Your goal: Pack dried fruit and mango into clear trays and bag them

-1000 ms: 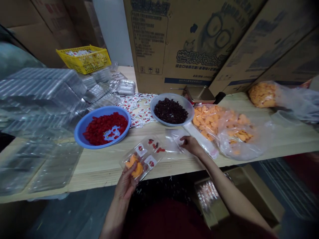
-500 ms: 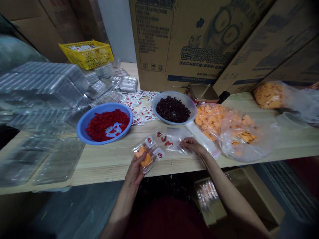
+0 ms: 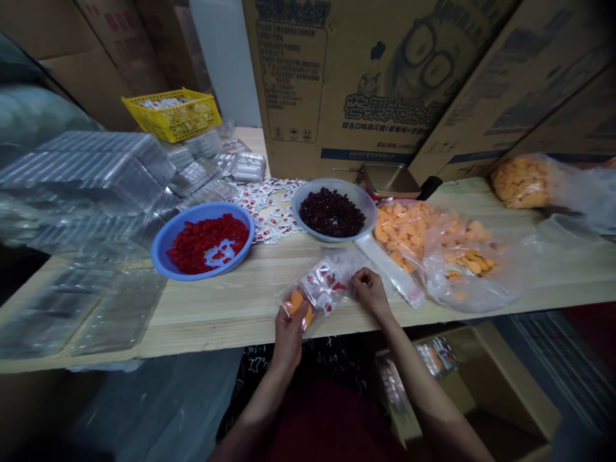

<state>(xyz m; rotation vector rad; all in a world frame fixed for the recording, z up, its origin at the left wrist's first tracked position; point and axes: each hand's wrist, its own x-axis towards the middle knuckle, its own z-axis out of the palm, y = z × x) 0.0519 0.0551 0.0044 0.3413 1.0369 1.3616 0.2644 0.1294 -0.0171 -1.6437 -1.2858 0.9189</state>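
Lower centre of the frame: the left hand [image 3: 289,333] grips a clear plastic tray [image 3: 315,290] holding orange pieces [image 3: 293,301]; the right hand [image 3: 371,294] pinches a transparent film bag [image 3: 344,258] at the tray's right end. Centre left: round blue plastic bowl [image 3: 160,248].

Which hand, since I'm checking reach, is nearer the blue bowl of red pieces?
Left. The left hand is on the person's side of the blue bowl and to its right; the right hand is farther right.
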